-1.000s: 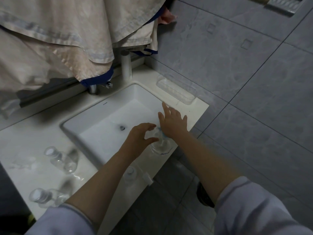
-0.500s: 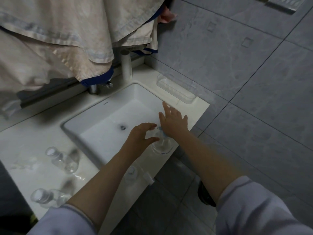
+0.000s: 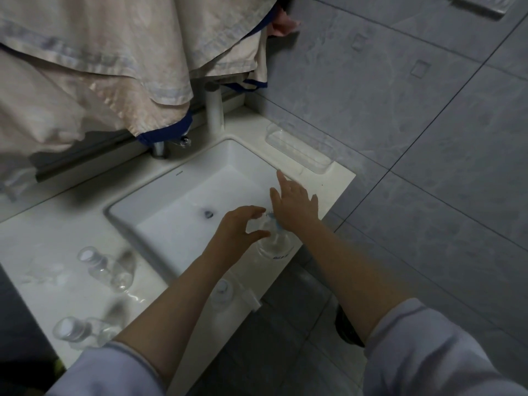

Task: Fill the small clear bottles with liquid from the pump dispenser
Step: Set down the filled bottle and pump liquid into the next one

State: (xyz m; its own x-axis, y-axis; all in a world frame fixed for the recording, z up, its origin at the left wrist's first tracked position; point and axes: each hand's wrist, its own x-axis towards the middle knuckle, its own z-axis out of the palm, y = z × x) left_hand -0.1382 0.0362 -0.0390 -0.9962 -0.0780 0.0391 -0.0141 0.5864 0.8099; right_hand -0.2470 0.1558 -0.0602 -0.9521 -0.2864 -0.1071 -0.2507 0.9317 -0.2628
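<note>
Right hand [image 3: 295, 205] presses flat, fingers straight, on the pump dispenser [image 3: 275, 244]; left hand [image 3: 240, 230] curls around a small clear bottle, mostly hidden.

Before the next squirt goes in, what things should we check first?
1. Right hand on top of the pump dispenser, straight fingers spread: ok.
2. Left hand curled beside the pump, as if holding a small bottle under the spout: cannot tell, nothing clear shows between its fingers.
3. Dispenser standing upright on the counter edge: ok.
4. Small bottle waiting near the front edge, close to a fall: not ok.
5. Two bottles lying tipped on the left of the counter: not ok for filling.
6. Liquid level in any bottle: cannot tell.
</note>
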